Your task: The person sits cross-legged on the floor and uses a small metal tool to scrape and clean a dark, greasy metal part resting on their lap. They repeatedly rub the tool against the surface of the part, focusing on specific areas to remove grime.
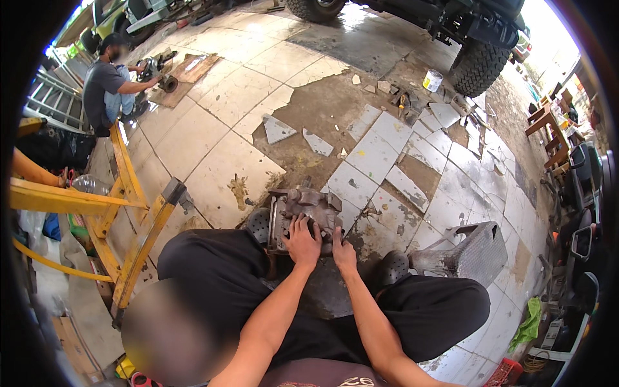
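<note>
A heavy, brown, greasy metal casing that looks like a gearbox housing (309, 202) stands on the floor between my feet. My left hand (302, 244) lies on its near face with the fingers spread, beside a dark round opening. At the casing's right edge is my right hand (343, 253), its fingers curled and one digit pointing up along the metal. Whether it holds any small part there is hidden. The casing's underside is out of sight.
A yellow metal frame (122, 213) rises at my left and a grey stool (474, 253) lies tipped at my right. Broken tiles (380, 145) cover the floor ahead. Farther off are a tin can (432, 80), a vehicle tyre (480, 66) and another person (109, 84) handling metal parts.
</note>
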Demonstrator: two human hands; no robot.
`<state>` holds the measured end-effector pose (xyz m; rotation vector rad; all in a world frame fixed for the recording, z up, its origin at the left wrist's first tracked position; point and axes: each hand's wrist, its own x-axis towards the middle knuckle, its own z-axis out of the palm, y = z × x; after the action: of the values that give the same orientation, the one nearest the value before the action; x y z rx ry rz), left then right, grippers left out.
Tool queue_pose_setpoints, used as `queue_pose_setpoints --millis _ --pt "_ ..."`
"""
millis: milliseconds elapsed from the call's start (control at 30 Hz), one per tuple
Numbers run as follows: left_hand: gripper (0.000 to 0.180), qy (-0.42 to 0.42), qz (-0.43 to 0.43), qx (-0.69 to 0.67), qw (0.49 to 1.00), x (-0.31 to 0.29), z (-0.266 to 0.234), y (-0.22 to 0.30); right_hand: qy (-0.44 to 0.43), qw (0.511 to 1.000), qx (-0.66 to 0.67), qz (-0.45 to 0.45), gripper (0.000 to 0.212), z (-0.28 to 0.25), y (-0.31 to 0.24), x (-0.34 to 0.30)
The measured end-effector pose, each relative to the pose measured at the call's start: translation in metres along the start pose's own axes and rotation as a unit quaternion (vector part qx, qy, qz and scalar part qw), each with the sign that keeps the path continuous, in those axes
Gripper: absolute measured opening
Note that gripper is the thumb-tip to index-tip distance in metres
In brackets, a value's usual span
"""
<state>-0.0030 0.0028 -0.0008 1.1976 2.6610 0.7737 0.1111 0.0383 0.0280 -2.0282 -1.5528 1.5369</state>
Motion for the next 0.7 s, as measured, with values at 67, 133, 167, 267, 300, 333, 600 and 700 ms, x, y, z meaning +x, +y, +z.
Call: queue_pose_setpoints --millis 67,133,167,267,300,333,600,700 --pt "0.037 -0.007 -0.008 0.006 1.000 0.000 -0.001 -0.002 -0.010 1.000 -0.010 -0.009 0.104 0.003 -0.007 0.001" --pt "0.036 -0.003 -0.001 0.002 1.000 -0.001 -0.001 0.001 -0.001 1.000 -0.001 -0.007 0.106 0.003 -0.002 0.013" --pt "0.035 -0.001 0.003 0.001 1.000 -0.001 -0.001 0.003 -0.006 1.000 -0.008 0.002 0.108 -0.001 0.004 0.016" --pt "0.036 0.006 -0.005 0.014 1.000 0.000 0.000 -0.001 -0.028 1.000 -0.007 0.002 0.111 0.000 -0.004 0.014" --pt "0.036 0.005 -0.003 0.017 1.000 -0.001 -0.001 -0.001 -0.025 1.000 0.005 -0.003 0.112 -0.006 -0.010 0.002" --pt "0.036 0.004 -0.001 0.020 1.000 0.000 -0.001 -0.001 -0.023 1.000 0.017 -0.008 0.112 -0.009 -0.013 -0.006" --pt "0.036 0.000 -0.006 0.013 1.000 -0.002 0.000 -0.003 -0.001 1.000 -0.001 -0.003 0.113 -0.002 -0.007 -0.002" --pt "0.037 -0.004 0.001 0.010 1.000 -0.001 -0.001 0.004 0.005 1.000 -0.010 0.004 0.113 0.002 0.008 0.019"
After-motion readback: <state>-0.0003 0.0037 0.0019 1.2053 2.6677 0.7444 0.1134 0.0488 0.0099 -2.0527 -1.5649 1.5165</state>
